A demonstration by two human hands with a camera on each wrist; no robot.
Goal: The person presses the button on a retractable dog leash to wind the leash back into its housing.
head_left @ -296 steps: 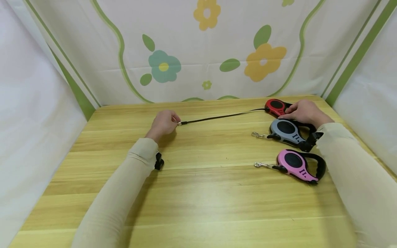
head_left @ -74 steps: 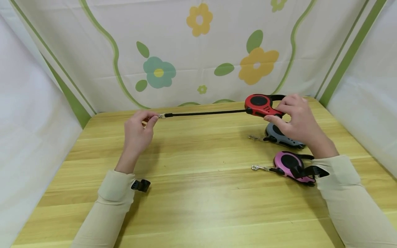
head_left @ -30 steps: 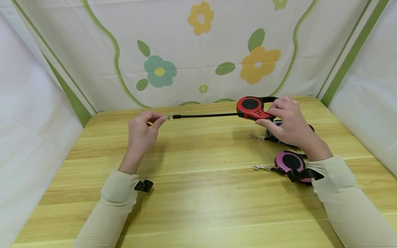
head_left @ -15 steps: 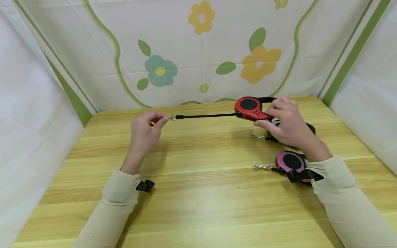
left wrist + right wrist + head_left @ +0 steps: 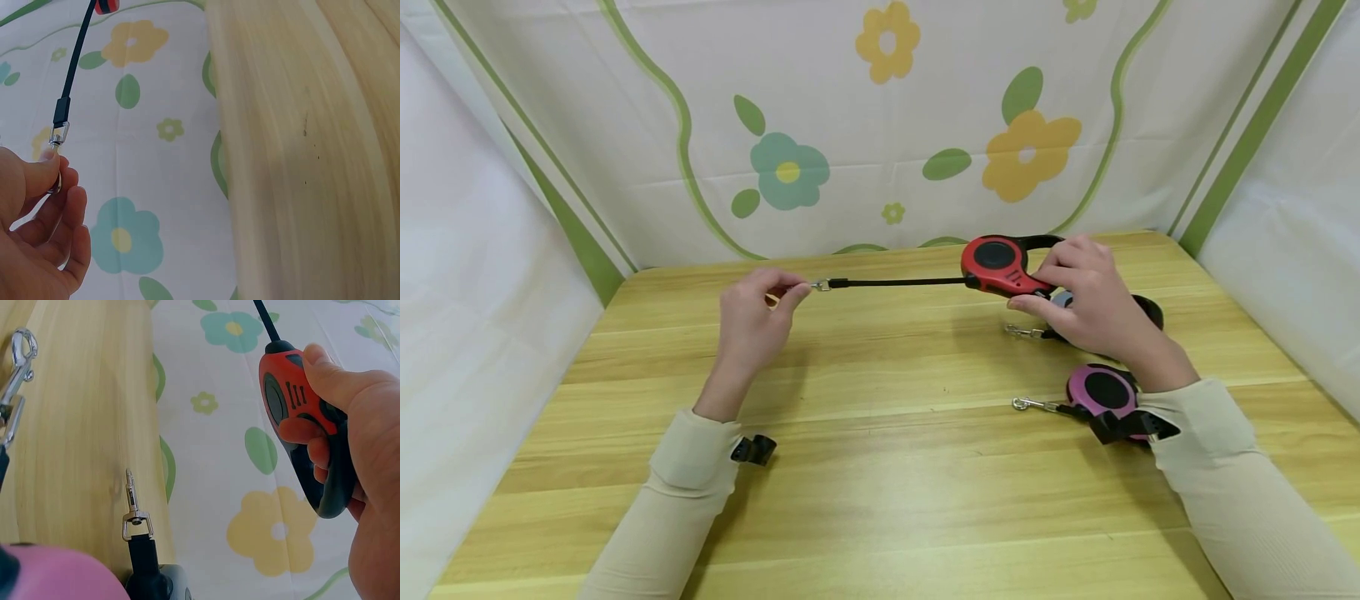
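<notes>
1. The red retractable leash (image 5: 1000, 265), a rounded red plastic case with a black grip pad and a black looped handle, is held in the air above the far right part of the table, with its black cord drawn out to the left.
2. The light wooden plank table (image 5: 880, 483) is the landmark, with a white flowered cloth backdrop (image 5: 880, 125) standing behind its far edge.
3. The right hand (image 5: 1093, 304) is closed around the red case, fingers through the handle and thumb lying along the upper edge near the lock button, as the right wrist view shows (image 5: 300, 412).
4. The left hand (image 5: 752, 321), above the table's far left part, pinches the small silver metal clip (image 5: 822, 285) at the cord's end between thumb and forefinger, the other fingers loosely curled (image 5: 56, 134).
5. The thin black cord (image 5: 898, 282) runs taut and nearly level between clip and case.
6. A grey retractable leash (image 5: 1063, 302) lies on the table under the right hand, mostly hidden.
7. A pink retractable leash (image 5: 1101, 390) lies nearer on the table's right side, its clip pointing left.
8. Judging by looks, the case is light, rigid and smooth, best taken by its handle. The cord is limp unless tensioned, and it probably pulls back on a spring, so the clip wants a firm pinch.
</notes>
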